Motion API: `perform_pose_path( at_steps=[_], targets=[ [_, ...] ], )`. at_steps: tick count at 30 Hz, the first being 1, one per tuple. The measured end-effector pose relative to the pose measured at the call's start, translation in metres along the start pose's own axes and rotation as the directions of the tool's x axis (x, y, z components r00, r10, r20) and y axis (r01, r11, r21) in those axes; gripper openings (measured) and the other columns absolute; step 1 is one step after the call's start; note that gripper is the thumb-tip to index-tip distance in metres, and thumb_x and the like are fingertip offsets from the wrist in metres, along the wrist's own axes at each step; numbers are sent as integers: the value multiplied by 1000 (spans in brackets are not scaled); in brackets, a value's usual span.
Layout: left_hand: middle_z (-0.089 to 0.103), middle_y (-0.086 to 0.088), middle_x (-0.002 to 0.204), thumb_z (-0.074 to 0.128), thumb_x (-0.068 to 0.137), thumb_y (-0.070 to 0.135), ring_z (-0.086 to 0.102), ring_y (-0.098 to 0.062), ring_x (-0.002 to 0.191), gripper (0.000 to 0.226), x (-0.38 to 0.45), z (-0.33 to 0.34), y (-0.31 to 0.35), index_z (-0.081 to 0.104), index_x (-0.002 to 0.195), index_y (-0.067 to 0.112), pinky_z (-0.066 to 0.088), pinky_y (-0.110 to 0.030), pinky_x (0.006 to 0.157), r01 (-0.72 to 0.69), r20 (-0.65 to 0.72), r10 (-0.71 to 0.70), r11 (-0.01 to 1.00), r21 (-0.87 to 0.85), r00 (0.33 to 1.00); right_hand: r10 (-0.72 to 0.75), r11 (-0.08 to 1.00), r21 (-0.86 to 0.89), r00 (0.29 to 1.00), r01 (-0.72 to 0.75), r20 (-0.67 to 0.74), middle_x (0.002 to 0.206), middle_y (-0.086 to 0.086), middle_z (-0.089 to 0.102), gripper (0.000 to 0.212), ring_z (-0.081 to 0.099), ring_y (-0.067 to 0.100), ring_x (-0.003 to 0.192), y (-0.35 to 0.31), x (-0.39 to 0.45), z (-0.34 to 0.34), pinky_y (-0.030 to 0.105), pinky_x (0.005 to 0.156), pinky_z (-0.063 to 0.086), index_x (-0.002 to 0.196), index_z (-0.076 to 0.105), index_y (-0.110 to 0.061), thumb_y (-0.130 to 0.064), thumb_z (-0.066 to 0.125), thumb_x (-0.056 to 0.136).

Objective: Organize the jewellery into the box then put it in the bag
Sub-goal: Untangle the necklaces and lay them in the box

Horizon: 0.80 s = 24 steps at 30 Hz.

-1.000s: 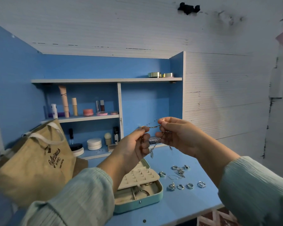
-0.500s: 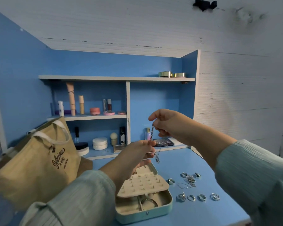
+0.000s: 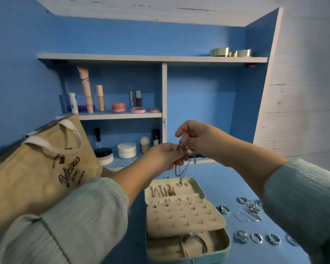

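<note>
Both our hands pinch a silver chain above the open jewellery box.

Nearest us, the mint jewellery box (image 3: pixel 187 246) lies open on the blue desk (image 3: pixel 227 183), rings (image 3: pixel 257 238) scattered just to its right. Above its lid, our left hand (image 3: pixel 165 156) and right hand (image 3: pixel 194 139) meet, fingertips closed on the chain (image 3: pixel 182 171), whose loops dangle below both grips over the box. The tan tote bag (image 3: pixel 46 168) stands at left; cosmetics line the shelves (image 3: pixel 118 115) behind.

A thin silver chain (image 3: pixel 183 169) hung in loops above the open mint-green jewellery box (image 3: pixel 185 221), whose beige studded insert lay tilted. Silver rings (image 3: pixel 255 238) lay scattered to its right; the tan tote bag (image 3: pixel 46 168) stood upright at left.
</note>
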<state>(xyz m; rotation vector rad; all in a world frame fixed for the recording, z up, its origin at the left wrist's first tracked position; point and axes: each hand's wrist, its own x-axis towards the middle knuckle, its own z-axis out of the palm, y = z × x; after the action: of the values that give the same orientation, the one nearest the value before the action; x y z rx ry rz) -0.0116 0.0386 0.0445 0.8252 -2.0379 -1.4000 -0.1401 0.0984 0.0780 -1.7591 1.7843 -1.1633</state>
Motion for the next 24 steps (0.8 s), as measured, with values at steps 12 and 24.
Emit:
perform_pose_path(
  at_steps=[12, 24],
  targets=[
    [63, 5, 67, 58, 91, 22, 60, -5, 63, 13, 28, 0, -50, 63, 83, 13, 53, -19, 68, 31, 2, -31, 998, -47, 1000, 82, 996, -31, 989, -79, 120, 74, -7, 55, 23, 52, 2, 61, 61, 8, 6, 13, 63, 45, 87, 56, -28, -5, 58, 89],
    [66, 3, 73, 63, 89, 20, 60, -6, 64, 5, 60, 8, -100, 68, 87, 18, 48, -17, 57, 241, -76, -238, 970, 32, 968, 431, 902, -11, 901, -431, 53, 62, 4, 65, 11, 56, 11, 53, 114, 29, 41, 19, 62, 55, 78, 73, -9, 1, 68, 77]
  ],
)
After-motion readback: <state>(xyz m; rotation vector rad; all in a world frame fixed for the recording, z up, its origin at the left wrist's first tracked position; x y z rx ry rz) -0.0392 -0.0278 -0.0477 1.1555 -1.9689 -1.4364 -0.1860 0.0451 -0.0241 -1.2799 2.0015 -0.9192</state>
